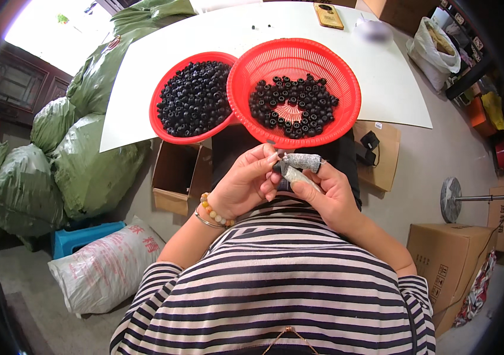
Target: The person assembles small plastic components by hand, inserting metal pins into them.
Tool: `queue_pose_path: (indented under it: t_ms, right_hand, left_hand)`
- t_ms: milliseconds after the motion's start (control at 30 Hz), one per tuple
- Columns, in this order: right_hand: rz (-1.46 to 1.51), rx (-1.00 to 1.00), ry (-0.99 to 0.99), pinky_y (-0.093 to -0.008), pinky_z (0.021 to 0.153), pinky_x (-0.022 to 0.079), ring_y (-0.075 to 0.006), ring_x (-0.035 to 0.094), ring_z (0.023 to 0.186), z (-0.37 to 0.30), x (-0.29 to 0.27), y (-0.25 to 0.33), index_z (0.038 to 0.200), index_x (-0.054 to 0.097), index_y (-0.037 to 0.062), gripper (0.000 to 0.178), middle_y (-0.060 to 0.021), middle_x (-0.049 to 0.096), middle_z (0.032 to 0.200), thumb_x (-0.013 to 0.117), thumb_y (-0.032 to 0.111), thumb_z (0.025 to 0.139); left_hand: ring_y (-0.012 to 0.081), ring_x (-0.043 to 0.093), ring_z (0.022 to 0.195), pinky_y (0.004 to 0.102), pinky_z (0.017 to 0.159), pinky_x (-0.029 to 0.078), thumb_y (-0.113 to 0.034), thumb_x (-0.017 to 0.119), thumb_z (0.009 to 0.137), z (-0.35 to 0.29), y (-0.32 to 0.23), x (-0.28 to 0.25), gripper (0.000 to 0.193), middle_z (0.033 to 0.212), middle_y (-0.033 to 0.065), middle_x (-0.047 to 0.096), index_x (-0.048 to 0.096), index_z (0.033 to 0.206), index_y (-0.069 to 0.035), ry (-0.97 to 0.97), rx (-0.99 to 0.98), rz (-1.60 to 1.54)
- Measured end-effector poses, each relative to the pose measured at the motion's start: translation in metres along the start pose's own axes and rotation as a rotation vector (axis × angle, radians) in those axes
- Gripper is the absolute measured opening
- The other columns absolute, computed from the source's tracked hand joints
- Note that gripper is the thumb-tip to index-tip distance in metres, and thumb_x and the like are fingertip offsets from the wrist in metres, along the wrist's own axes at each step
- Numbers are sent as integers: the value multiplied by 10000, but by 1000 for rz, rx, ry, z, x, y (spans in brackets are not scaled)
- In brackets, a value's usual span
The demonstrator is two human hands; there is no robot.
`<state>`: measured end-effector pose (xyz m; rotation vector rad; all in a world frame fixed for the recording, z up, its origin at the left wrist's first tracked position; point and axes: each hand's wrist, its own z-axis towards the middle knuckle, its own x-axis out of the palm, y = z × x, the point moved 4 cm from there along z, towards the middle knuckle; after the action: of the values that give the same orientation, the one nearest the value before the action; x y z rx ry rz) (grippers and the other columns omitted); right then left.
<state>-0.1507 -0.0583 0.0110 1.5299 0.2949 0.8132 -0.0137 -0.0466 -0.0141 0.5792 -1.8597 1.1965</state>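
Observation:
In front of my belly, both hands meet at the fingertips around a small black part [277, 167], partly hidden by the fingers. My left hand [243, 180], with a bead bracelet and a bangle at its wrist, pinches the part from the left. On the right, my right hand [330, 192] closes its thumb and index finger on it; grey cloth wraps the index finger and a pale wrap covers the thumb. Just beyond the hands is a red plastic basket [346, 74] with black ring-like parts. A second red basket [156, 121], left of it, is heaped with small black parts.
The baskets rest at the near edge of a white table [391, 97], which also bears a yellow phone [328, 16]. Green sacks [95, 168] and a white sack [110, 266] lie on the left. Cardboard boxes [450, 260] and a round-based stand [451, 200] are at right.

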Motion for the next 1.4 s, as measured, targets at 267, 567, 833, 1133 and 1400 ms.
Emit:
queue_pose_path:
  t_ms: [267,567,833,1133,1400]
  right_hand:
    - [20,44,7,-237,851,382,-85,498,954,-2,-2,1,1127,443,-5,312,-50,554,1033,521,94,842]
    - [-82,40,31,-230,840,377,-85,500,941,-3,0,4,1125,446,-6,328,-51,557,1025,544,76,823]
    - [24,37,30,-231,839,376,-83,502,935,-1,1,0,1113,456,-2,299,-49,561,1018,527,80,834]
    - [8,1,25,-235,853,370,-86,495,953,-2,-1,-1,1116,448,-8,295,-50,549,1040,512,87,844]
    - [18,12,-31,-233,847,375,-91,495,952,-2,-3,-1,1124,439,-9,315,-63,541,1042,519,113,845]
  left_hand:
    - [42,441,464,192,453,451,-157,483,865,0,1,1,76,673,23,515,462,848,-86,14,-2,9]
    - [41,428,459,185,423,428,-162,487,863,-1,1,-2,78,664,18,507,458,864,-90,44,-2,-9]
    - [36,390,435,166,391,382,-165,458,875,-1,3,-3,105,650,34,503,426,915,-73,51,-42,-47]
    - [45,430,478,181,442,424,-164,490,861,0,4,-5,102,689,36,518,441,895,-81,72,-37,-65]
    - [68,524,574,211,538,486,-144,522,844,2,3,-7,96,767,60,546,455,855,-76,96,94,-28]
